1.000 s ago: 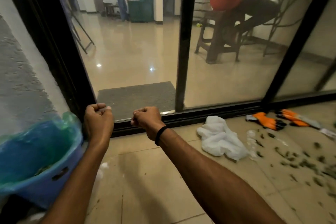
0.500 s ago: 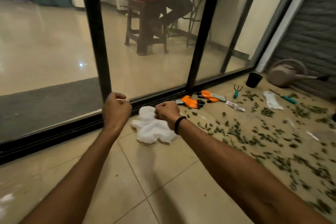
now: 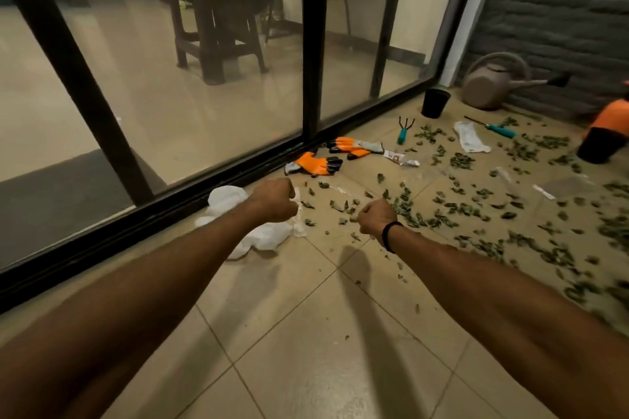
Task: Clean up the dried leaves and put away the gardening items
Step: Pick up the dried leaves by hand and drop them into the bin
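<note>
Both fists swung right off the door track: left hand [image 3: 274, 199] above white cloth [image 3: 226, 201], right hand [image 3: 374, 219] beside dried leaves [image 3: 461, 160]. Fingers were curled, nothing held; pickup probably next.

Floor [image 3: 306, 350]: beige tiles, thin dark grout grid.
Dried leaves [image 3: 463, 160], right half of frame: dull green.
Two gloves [image 3: 318, 163], centre: orange, black fingertips, grey cuffs.
Crumpled cloth [image 3: 224, 197], left of centre: white.
Hand rake [image 3: 403, 133]: teal handle, black tines.
Pot [image 3: 434, 102]: black.
Watering can [image 3: 490, 85], upper right: grey-brown.
Wall [image 3: 561, 3] behind it: dark grey, brick pattern.
Door frame [image 3: 311, 44]: black.
Wristband [image 3: 388, 235]: black.
</note>
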`<state>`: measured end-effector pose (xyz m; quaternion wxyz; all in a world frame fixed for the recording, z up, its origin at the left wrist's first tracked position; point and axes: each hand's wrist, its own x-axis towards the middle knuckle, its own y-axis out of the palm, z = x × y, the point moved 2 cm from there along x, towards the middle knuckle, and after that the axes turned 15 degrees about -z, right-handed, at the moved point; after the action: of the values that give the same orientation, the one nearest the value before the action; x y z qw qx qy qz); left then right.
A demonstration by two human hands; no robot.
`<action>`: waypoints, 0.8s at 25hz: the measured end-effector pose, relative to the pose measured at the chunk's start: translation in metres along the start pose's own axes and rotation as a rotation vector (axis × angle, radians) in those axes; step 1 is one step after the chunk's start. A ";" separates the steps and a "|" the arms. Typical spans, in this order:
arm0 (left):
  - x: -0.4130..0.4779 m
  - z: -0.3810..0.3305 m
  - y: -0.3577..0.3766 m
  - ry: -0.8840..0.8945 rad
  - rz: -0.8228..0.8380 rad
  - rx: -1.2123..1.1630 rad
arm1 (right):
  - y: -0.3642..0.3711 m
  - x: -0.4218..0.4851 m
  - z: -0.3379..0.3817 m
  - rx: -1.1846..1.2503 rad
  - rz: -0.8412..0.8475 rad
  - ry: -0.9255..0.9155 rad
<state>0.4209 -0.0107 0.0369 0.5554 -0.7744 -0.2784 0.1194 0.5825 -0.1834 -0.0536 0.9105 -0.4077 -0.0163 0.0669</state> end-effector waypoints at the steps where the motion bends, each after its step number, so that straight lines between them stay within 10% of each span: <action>1: 0.007 -0.001 0.005 0.026 0.031 0.045 | 0.004 0.007 -0.008 -0.026 0.001 -0.009; 20: 0.139 0.020 0.147 -0.137 0.063 0.172 | 0.135 0.073 0.003 -0.025 0.076 -0.340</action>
<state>0.5688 0.0503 -0.0892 0.5954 -0.7224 -0.2799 0.2128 0.6402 -0.0828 -0.1537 0.8862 -0.4023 -0.1552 0.1691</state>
